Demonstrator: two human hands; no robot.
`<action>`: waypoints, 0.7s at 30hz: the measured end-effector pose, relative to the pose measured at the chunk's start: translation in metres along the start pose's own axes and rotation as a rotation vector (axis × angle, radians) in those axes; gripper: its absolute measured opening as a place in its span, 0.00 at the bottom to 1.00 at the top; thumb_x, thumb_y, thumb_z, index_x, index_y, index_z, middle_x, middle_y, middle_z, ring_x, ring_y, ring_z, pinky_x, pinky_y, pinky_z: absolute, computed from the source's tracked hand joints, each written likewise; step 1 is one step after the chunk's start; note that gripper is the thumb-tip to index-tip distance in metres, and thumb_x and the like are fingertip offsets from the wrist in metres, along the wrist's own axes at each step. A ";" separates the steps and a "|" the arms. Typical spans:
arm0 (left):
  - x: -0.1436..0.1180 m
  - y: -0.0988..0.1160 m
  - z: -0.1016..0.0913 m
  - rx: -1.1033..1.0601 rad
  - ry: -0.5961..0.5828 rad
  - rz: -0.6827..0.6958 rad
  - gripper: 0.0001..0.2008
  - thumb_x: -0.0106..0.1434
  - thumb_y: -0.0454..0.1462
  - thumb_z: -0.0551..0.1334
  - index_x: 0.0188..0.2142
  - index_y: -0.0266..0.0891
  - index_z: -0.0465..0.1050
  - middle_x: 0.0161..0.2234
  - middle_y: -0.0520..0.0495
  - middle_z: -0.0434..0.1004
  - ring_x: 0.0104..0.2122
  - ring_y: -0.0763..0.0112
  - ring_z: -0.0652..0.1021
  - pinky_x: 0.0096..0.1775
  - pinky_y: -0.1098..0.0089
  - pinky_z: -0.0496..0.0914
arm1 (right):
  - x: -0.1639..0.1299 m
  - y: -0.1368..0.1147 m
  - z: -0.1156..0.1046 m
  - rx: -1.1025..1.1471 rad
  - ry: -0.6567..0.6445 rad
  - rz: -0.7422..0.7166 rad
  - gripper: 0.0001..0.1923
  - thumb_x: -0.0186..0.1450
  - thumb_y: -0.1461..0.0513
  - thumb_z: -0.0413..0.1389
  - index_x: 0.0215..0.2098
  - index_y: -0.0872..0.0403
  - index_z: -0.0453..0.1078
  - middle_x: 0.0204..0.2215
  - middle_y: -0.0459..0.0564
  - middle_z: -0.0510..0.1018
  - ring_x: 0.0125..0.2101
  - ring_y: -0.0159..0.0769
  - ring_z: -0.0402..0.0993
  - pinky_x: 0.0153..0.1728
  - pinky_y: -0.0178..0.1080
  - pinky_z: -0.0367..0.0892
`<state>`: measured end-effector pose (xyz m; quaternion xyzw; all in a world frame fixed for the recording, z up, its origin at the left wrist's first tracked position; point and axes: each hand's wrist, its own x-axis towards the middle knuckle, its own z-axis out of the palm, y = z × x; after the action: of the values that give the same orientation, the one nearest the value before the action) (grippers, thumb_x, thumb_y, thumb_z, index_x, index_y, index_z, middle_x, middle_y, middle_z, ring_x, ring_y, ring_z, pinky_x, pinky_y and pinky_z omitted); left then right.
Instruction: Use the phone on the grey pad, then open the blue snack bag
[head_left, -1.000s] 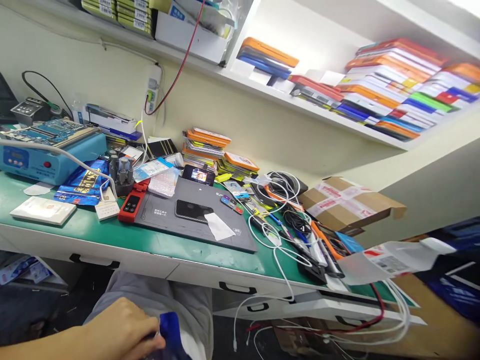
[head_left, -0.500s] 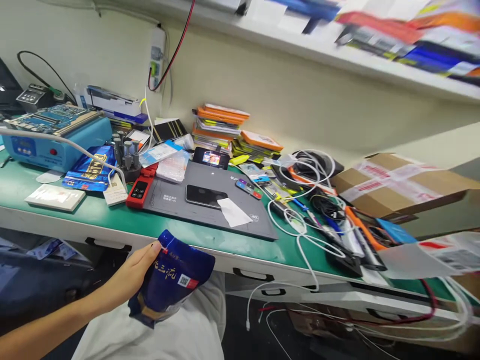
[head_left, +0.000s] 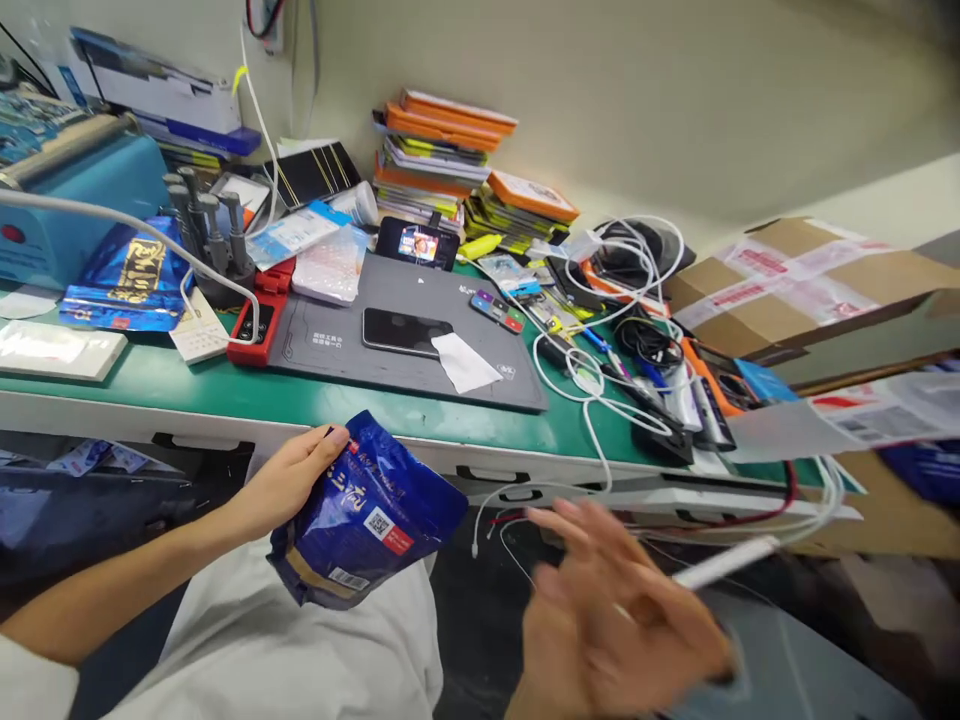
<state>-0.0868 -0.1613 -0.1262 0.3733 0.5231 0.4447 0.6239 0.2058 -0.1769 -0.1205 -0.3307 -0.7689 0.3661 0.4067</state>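
My left hand (head_left: 289, 485) pinches the upper left corner of a shiny dark blue pouch (head_left: 371, 520) above my lap. Gold lettering, a QR code and a barcode show on the pouch, which is tilted. At the lower right is my right hand (head_left: 611, 610), raised and blurred by motion, apart from the pouch. A slim white stick (head_left: 727, 562) juts out from between its fingers; its exact kind is unclear.
A grey mat (head_left: 337, 370) with a dark phone (head_left: 405, 331) and a white paper lies on the green bench (head_left: 337, 398). White cables (head_left: 592, 390) hang over the front edge. A cardboard box (head_left: 810, 270) stands right, a blue machine (head_left: 90, 210) left.
My right hand has come into view at the lower right with the white stick. The pouch and my left hand have shifted slightly right and up. The view has tilted and moved closer.
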 end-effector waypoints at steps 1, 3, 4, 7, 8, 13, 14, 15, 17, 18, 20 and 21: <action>0.003 0.000 0.003 0.003 -0.033 -0.005 0.37 0.64 0.71 0.65 0.38 0.37 0.70 0.33 0.54 0.68 0.32 0.73 0.68 0.37 0.73 0.66 | 0.005 0.000 0.000 -0.016 0.031 -0.008 0.11 0.68 0.52 0.69 0.46 0.43 0.77 0.44 0.52 0.86 0.44 0.52 0.86 0.43 0.58 0.81; 0.009 -0.001 0.010 0.010 -0.100 -0.019 0.37 0.64 0.70 0.65 0.39 0.38 0.69 0.33 0.53 0.68 0.32 0.73 0.69 0.36 0.73 0.66 | 0.017 0.001 0.001 -0.051 0.084 -0.046 0.12 0.67 0.54 0.70 0.44 0.44 0.75 0.44 0.52 0.87 0.44 0.52 0.86 0.45 0.60 0.81; 0.010 -0.001 0.013 0.014 -0.132 -0.029 0.37 0.64 0.70 0.64 0.40 0.38 0.70 0.33 0.53 0.70 0.32 0.73 0.70 0.37 0.73 0.67 | 0.023 0.002 0.001 -0.065 0.106 -0.081 0.11 0.67 0.55 0.70 0.43 0.45 0.74 0.44 0.52 0.87 0.44 0.52 0.86 0.47 0.61 0.80; 0.014 -0.005 0.020 0.040 -0.218 -0.061 0.37 0.66 0.70 0.62 0.44 0.37 0.70 0.35 0.50 0.74 0.32 0.70 0.74 0.39 0.70 0.70 | 0.035 0.004 -0.002 -0.062 0.145 -0.270 0.07 0.71 0.62 0.66 0.41 0.48 0.71 0.40 0.49 0.88 0.43 0.47 0.87 0.50 0.58 0.81; 0.015 -0.007 0.021 0.058 -0.241 -0.071 0.36 0.66 0.70 0.62 0.44 0.37 0.71 0.36 0.49 0.75 0.33 0.69 0.75 0.39 0.69 0.71 | 0.037 0.005 -0.004 -0.048 0.141 -0.347 0.07 0.72 0.65 0.64 0.40 0.48 0.70 0.39 0.48 0.88 0.42 0.45 0.88 0.51 0.57 0.81; 0.020 -0.010 0.010 0.258 -0.365 -0.091 0.34 0.71 0.66 0.58 0.47 0.38 0.78 0.45 0.44 0.82 0.45 0.58 0.81 0.50 0.63 0.74 | 0.041 0.002 -0.009 -0.012 0.053 -0.504 0.10 0.69 0.73 0.61 0.41 0.52 0.72 0.37 0.51 0.88 0.38 0.42 0.87 0.45 0.48 0.83; 0.019 -0.007 0.006 0.318 -0.388 -0.087 0.33 0.72 0.65 0.59 0.49 0.39 0.80 0.48 0.44 0.83 0.49 0.55 0.80 0.54 0.61 0.72 | 0.041 0.000 -0.010 -0.016 0.049 -0.498 0.12 0.68 0.75 0.62 0.42 0.52 0.73 0.37 0.51 0.88 0.37 0.41 0.87 0.42 0.46 0.83; 0.015 -0.002 0.002 0.373 -0.399 -0.082 0.31 0.72 0.64 0.60 0.50 0.40 0.81 0.52 0.44 0.83 0.54 0.53 0.79 0.58 0.61 0.70 | 0.040 -0.004 -0.011 -0.024 0.050 -0.484 0.15 0.66 0.76 0.62 0.43 0.52 0.73 0.37 0.51 0.88 0.36 0.40 0.86 0.39 0.44 0.82; 0.003 0.012 -0.003 0.501 -0.393 -0.038 0.29 0.74 0.62 0.61 0.57 0.45 0.80 0.60 0.46 0.80 0.62 0.50 0.75 0.64 0.60 0.64 | 0.038 -0.012 -0.012 -0.040 0.046 -0.419 0.18 0.64 0.78 0.63 0.43 0.51 0.74 0.37 0.49 0.88 0.34 0.38 0.85 0.36 0.41 0.81; -0.005 0.020 -0.003 0.571 -0.389 0.008 0.28 0.76 0.61 0.59 0.62 0.46 0.78 0.64 0.47 0.77 0.65 0.51 0.73 0.66 0.60 0.62 | 0.037 -0.016 -0.012 -0.047 0.036 -0.364 0.19 0.64 0.79 0.63 0.43 0.51 0.74 0.37 0.49 0.87 0.35 0.38 0.84 0.35 0.40 0.80; -0.020 0.034 0.002 0.717 -0.438 0.155 0.28 0.80 0.58 0.54 0.68 0.48 0.72 0.69 0.48 0.72 0.67 0.55 0.72 0.67 0.63 0.62 | 0.035 -0.023 -0.009 -0.056 0.026 -0.244 0.19 0.65 0.79 0.62 0.44 0.51 0.74 0.37 0.48 0.86 0.37 0.38 0.83 0.36 0.39 0.78; -0.026 0.039 0.006 0.756 -0.487 0.225 0.27 0.81 0.56 0.54 0.69 0.49 0.70 0.68 0.48 0.73 0.66 0.58 0.74 0.66 0.65 0.64 | 0.034 -0.026 -0.006 -0.063 0.028 -0.192 0.18 0.66 0.78 0.61 0.44 0.50 0.74 0.37 0.48 0.85 0.38 0.38 0.83 0.36 0.38 0.76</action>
<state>-0.0887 -0.1734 -0.0803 0.7226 0.4428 0.1871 0.4967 0.1904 -0.1608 -0.0833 -0.2731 -0.8023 0.2965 0.4402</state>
